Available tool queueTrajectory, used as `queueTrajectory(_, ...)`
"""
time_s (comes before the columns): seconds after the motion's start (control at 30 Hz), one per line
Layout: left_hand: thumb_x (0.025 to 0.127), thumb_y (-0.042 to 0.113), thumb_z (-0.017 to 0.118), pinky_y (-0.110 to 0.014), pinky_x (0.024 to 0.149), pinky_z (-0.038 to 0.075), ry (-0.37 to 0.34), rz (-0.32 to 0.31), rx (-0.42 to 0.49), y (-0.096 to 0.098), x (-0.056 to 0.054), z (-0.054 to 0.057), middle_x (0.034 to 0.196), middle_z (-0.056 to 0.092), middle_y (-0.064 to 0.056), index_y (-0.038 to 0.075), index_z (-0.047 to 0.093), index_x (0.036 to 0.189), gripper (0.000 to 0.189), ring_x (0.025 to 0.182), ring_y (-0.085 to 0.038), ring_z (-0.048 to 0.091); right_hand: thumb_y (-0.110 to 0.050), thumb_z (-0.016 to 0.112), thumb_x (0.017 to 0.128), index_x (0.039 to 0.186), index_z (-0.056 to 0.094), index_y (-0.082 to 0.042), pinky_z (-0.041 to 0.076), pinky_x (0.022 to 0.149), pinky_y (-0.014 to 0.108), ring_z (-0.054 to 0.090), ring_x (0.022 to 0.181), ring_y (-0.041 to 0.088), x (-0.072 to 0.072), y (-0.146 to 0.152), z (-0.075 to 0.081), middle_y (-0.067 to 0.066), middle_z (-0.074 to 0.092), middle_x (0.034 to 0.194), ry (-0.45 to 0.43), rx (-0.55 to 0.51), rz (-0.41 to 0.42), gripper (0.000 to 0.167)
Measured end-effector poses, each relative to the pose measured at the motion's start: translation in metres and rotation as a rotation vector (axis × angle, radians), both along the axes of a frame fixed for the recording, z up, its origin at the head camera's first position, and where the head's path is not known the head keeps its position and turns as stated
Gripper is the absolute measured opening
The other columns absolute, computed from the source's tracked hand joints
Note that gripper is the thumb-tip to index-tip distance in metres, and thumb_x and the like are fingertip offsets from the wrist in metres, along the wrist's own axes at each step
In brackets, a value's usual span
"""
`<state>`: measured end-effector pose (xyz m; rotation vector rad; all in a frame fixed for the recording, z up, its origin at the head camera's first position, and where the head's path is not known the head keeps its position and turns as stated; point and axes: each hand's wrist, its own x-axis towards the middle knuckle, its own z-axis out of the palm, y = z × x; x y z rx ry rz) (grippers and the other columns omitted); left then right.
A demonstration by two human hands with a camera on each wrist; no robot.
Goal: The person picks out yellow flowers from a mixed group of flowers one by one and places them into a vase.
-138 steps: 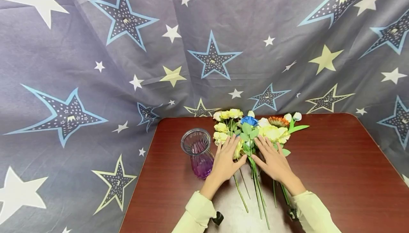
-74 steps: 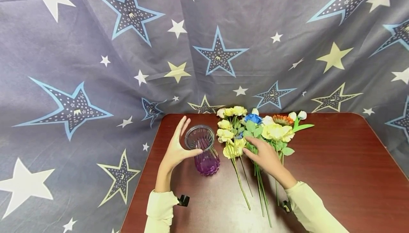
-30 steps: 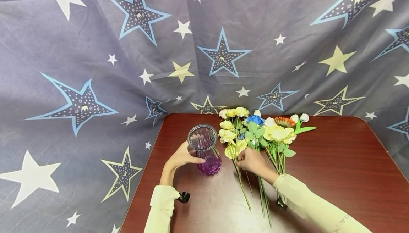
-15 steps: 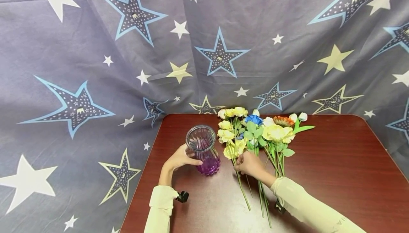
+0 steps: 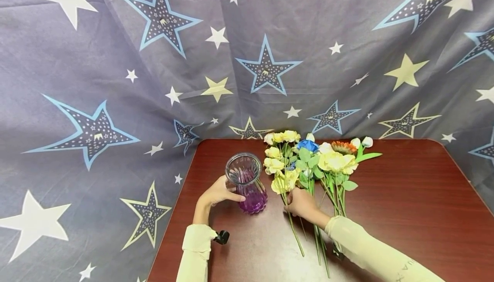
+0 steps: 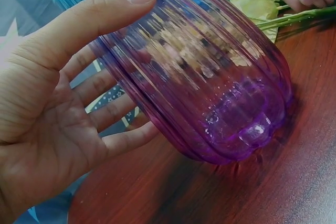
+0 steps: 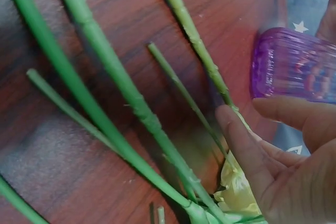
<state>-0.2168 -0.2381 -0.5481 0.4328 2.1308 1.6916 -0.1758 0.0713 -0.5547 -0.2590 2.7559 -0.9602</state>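
A clear glass vase [image 5: 247, 179] with a purple base stands upright on the table. My left hand [image 5: 220, 191] holds its side; in the left wrist view the thumb [image 6: 115, 6] lies along the near glass and the fingers reach behind it. My right hand [image 5: 302, 204] is at the stem of a yellow artificial flower [image 5: 283, 182], fingers curled. The right wrist view shows that stem [image 7: 197, 40] passing between the fingertips. Its bloom is partly hidden there by the hand. Beside it lie a blue rose [image 5: 307, 145] and more green stems [image 7: 100, 45].
On the right side of the bunch lie a large yellow bloom [image 5: 333, 162], an orange flower [image 5: 343, 147] and white tulips [image 5: 367, 142]. A reddish-brown table [image 5: 405, 196] bears everything. Behind its far edge hangs a grey cloth [image 5: 193, 114] patterned with stars.
Both hands lay spread over the flowers at first. The left then moved left and took hold of the vase; the right went to the yellow flower's stem. The last half second shows little motion.
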Motion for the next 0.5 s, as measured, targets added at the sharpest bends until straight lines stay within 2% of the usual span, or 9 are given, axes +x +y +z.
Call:
queueTrajectory(0.1,0.072,0.001,0.09,-0.051,0.116,0.043,0.008,-0.005,-0.008,0.0002,0.0004,0.0009,0.146,0.056,-0.015,0.012,0.046,0.15,0.09,0.139,-0.033,0.051,-0.011,0.084,0.077,0.046,0.041,-0.021,0.024,0.042,0.021,0.047,0.035,0.007,0.0008,-0.0006,-0.0012,-0.009,0.046,0.037,-0.005,0.008,0.001,0.054)
queueTrajectory(0.23,0.074,0.002,0.09,-0.051,0.115,0.043,0.01,-0.01,0.0,0.0004,0.0016,0.0011,0.146,0.056,-0.016,0.01,0.046,0.15,0.088,0.139,-0.034,0.052,-0.012,0.084,0.077,0.046,0.045,-0.021,0.026,0.041,0.02,0.049,0.035,0.008,0.0012,-0.0026,-0.0004,-0.007,0.05,0.038,-0.023,0.021,-0.012,0.051)
queueTrajectory(0.5,0.073,0.003,0.09,-0.055,0.116,0.041,0.028,-0.009,0.001,-0.0001,0.0025,-0.0004,0.147,0.055,-0.017,0.009,0.045,0.151,0.09,0.14,-0.036,0.049,-0.008,0.087,0.075,0.048,0.055,-0.015,0.048,0.041,0.026,0.067,0.045,0.02,0.0008,-0.0058,0.0025,0.007,0.066,0.051,-0.111,0.001,-0.028,0.043)
